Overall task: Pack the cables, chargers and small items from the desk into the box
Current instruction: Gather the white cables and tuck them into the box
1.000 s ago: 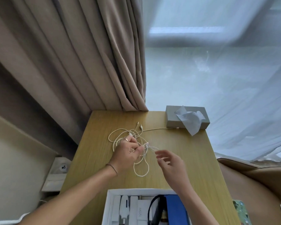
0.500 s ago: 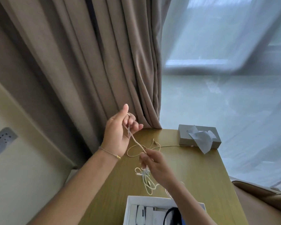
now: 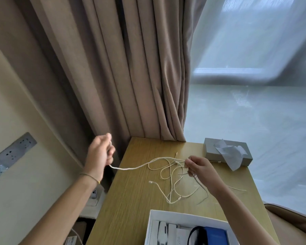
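Note:
A tangle of thin white cables (image 3: pixel 173 175) lies on the wooden desk (image 3: pixel 131 206). My left hand (image 3: pixel 100 154) is raised off the desk's left edge and grips one cable end, with the strand stretched from it toward the tangle. Over the desk's middle, my right hand (image 3: pixel 200 169) pinches the cable loops. The white box (image 3: pixel 153 225) sits at the near edge with white chargers, a black cable and a blue item inside; its lower part is cut off by the frame.
A grey tissue box (image 3: pixel 226 152) stands at the desk's far right corner. Beige curtains (image 3: pixel 131 76) hang behind, a sheer curtain to the right. A wall socket strip (image 3: pixel 12 152) is at left; a plug sits below the desk's left side.
My left hand moved out to the left and lower, pulling a strand taut from the tangle. My right hand shifted right and farther back, still holding the loops. The view tilted up.

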Demonstrator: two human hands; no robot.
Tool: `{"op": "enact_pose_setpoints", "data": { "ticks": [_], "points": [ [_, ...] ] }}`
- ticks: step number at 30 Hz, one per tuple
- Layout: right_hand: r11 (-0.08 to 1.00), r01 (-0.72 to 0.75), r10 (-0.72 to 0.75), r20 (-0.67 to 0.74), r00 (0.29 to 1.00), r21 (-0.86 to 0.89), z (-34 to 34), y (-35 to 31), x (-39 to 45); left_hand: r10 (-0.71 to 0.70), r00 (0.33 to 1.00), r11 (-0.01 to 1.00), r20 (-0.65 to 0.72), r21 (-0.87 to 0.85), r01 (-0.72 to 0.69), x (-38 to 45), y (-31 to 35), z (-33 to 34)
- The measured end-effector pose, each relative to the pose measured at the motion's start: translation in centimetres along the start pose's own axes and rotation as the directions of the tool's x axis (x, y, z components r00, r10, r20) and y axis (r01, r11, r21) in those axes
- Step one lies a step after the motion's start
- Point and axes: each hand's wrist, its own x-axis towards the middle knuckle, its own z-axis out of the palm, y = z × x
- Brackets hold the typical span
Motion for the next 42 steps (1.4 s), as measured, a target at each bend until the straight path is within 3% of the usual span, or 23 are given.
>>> {"op": "enact_pose_setpoints", "data": {
  "ticks": [3, 7, 10, 13, 16, 18, 20, 24, 26, 28, 31, 34, 37, 42],
  "points": [
    [0.995, 0.068, -0.059, 0.107, 0.992, -0.079, 2.4, -1.3, 0.1, 0.037, 0.967, 0.966, 0.250, 0.240, -0.099, -2.4, -1.3, 3.0],
    [0.990, 0.112, -0.091, 0.220, 0.971, -0.086, 4.5, -2.8, -0.3, 0.046, 0.825, 0.831, 0.563, 0.436, -0.345, -5.3, -1.6, 6.5],
    [0.993, 0.109, -0.097, 0.202, 0.975, -0.050, 4.5, -3.6, -0.9, 0.066, 0.787, 0.733, 0.614, 0.504, -0.456, -5.8, -1.8, 7.1],
    [0.995, 0.103, -0.098, 0.183, 0.978, -0.017, 3.5, -3.7, -1.8, 0.141, 0.800, 0.761, 0.584, 0.453, -0.465, -5.5, -1.6, 6.7],
    [0.997, 0.076, -0.073, 0.167, 0.983, -0.007, 2.3, -3.1, -2.5, 0.165, 0.884, 0.881, 0.437, 0.337, -0.332, -4.4, -1.0, 5.8],
    [0.999, 0.050, -0.049, 0.129, 0.990, -0.002, 1.4, -2.4, -2.9, 0.104, 0.948, 0.972, 0.300, 0.173, -0.161, -3.4, -0.9, 4.9],
    [1.000, 0.019, -0.019, 0.088, 0.996, 0.010, 0.1, -1.5, -3.2, -0.010, 0.981, 0.999, 0.193, -0.037, 0.017, -2.1, -0.9, 3.6],
    [0.999, -0.025, 0.026, -0.033, 0.999, 0.039, -3.1, 0.2, -3.8, -0.310, 0.933, 0.815, 0.184, -0.454, 0.360, 0.5, -0.6, -0.5],
    [0.999, -0.035, 0.037, -0.110, 0.993, 0.021, -4.5, 0.7, -3.9, -0.394, 0.909, 0.784, 0.140, -0.465, 0.411, 1.0, -0.8, -2.2],
    [0.999, -0.035, 0.029, -0.166, 0.986, -0.031, -5.1, 0.7, -4.0, -0.428, 0.901, 0.826, 0.071, -0.374, 0.422, 0.7, -1.4, -2.7],
    [0.984, 0.003, -0.036, -0.182, 0.983, -0.178, -4.1, 0.0, -4.0, -0.346, 0.938, 0.929, 0.002, -0.141, 0.343, -0.9, -2.4, -1.3],
    [0.924, 0.068, -0.101, -0.069, 0.993, -0.375, -1.5, -1.1, -4.1, -0.155, 0.988, 0.980, 0.016, 0.129, 0.151, -3.3, -2.8, 1.6],
    [0.876, 0.105, -0.064, 0.103, 0.993, -0.471, 1.1, -2.1, -4.2, -0.024, 0.992, 0.963, 0.127, 0.269, -0.011, -5.7, -3.0, 4.7],
    [0.812, 0.225, -0.022, 0.357, 0.934, -0.538, 3.8, -3.7, -4.9, 0.160, 0.960, 0.892, 0.232, 0.383, -0.241, -8.4, -3.5, 7.5]
  ]
}}
